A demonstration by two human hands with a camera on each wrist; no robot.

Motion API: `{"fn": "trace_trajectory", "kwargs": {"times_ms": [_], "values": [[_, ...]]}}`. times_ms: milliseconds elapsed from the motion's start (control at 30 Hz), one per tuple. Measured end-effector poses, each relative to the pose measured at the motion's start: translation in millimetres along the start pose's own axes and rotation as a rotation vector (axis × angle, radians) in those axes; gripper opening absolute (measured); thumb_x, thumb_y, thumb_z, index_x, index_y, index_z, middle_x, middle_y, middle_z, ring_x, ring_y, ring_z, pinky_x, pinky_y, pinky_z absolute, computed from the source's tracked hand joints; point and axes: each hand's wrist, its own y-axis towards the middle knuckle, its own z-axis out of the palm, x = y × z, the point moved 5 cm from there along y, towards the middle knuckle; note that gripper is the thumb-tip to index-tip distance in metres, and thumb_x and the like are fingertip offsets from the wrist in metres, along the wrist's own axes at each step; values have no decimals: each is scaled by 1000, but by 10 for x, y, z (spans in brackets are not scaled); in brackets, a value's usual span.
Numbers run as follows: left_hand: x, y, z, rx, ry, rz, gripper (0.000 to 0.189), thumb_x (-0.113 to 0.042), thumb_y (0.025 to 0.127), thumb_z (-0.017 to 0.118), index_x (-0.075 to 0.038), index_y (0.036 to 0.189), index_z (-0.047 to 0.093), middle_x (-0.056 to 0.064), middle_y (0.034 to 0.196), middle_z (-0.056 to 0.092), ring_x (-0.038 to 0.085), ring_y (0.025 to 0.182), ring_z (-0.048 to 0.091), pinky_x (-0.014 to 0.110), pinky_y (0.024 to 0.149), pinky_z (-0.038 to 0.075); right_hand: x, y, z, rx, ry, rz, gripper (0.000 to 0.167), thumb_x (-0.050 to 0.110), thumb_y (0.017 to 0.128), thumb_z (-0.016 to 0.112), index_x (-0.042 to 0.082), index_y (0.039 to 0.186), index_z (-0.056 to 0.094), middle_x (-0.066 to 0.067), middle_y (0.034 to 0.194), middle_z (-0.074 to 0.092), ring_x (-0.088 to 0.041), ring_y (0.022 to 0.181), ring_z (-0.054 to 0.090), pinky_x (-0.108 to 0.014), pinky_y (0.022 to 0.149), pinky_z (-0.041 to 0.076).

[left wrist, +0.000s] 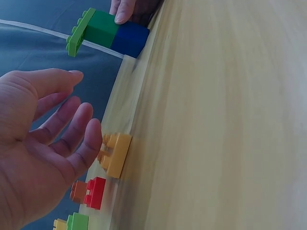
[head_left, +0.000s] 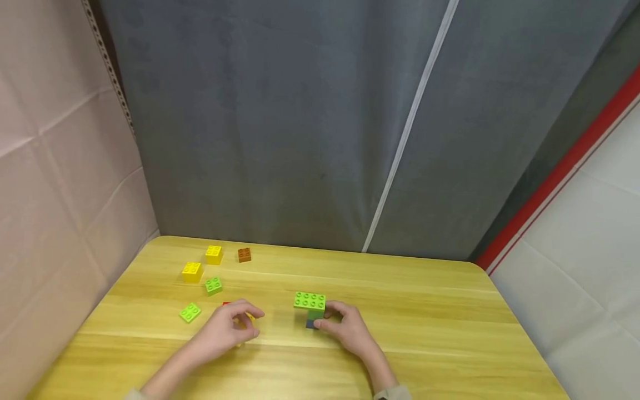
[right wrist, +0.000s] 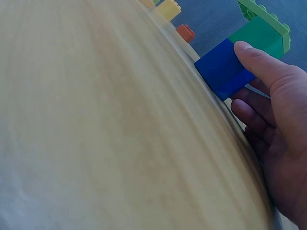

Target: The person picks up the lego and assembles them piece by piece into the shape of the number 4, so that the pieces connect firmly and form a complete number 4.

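My right hand point(head_left: 351, 331) grips a small stack of toy building bricks standing on the table. At its bottom is a blue brick point(right wrist: 221, 69), with a darker green brick point(left wrist: 101, 29) above. A wider light green studded plate point(head_left: 309, 300) tops the stack, overhanging to the left. In the right wrist view the thumb lies across the blue and green bricks. My left hand point(head_left: 226, 326) hovers left of the stack, fingers loosely bent and holding nothing. Beyond its fingertips in the left wrist view sit an orange-yellow brick point(left wrist: 120, 155) and a red brick point(left wrist: 97, 193), both mostly hidden in the head view.
Loose bricks lie at the table's left: two yellow bricks point(head_left: 214, 255), a brown brick point(head_left: 244, 255), a light green brick point(head_left: 213, 286) and a flatter light green piece point(head_left: 190, 313). A grey curtain point(head_left: 280, 139) hangs behind the wooden table point(head_left: 440, 311).
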Motion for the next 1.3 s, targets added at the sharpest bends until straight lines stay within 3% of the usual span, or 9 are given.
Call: {"fn": "trace_trajectory", "kwargs": {"times_ms": [200, 600, 900, 1067, 1300], "values": [[-6, -54, -70, -48, 15, 12, 27, -4, 87, 80, -2, 112, 72, 13, 111, 65, 20, 90, 59, 28, 73, 57, 3, 2, -6, 1, 1, 5, 41, 29, 87, 84, 12, 122, 72, 5, 101, 70, -20, 104, 60, -45, 98, 45], [73, -214, -138, -98, 101, -24, 31, -2, 80, 84, -5, 109, 73, 8, 103, 64, 15, 83, 57, 25, 65, 53, 3, 2, -27, 1, -23, -10, 39, 30, 87, 83, 13, 121, 73, 7, 101, 70, -21, 105, 61, -45, 98, 45], [177, -236, -97, -107, 196, -78, 35, 0, 77, 86, -8, 110, 74, 2, 103, 62, 13, 82, 55, 24, 69, 51, -6, -5, -19, -1, -28, -8, 39, 30, 87, 83, 12, 121, 73, 6, 101, 70, -21, 104, 61, -43, 96, 46], [210, -237, -93, -143, 229, -98, 36, -4, 76, 88, -12, 109, 75, 0, 108, 62, 16, 87, 54, 25, 72, 49, 9, -11, -8, 3, -24, -7, 40, 29, 87, 84, 12, 121, 73, 6, 102, 70, -21, 104, 60, -43, 96, 46], [211, -249, -104, -199, 241, -198, 38, -5, 73, 91, -14, 108, 76, 0, 112, 61, 17, 93, 54, 25, 74, 48, 23, -13, -6, 8, -13, -5, 40, 28, 87, 84, 12, 121, 73, 5, 102, 70, -21, 104, 60, -43, 95, 46]]}}
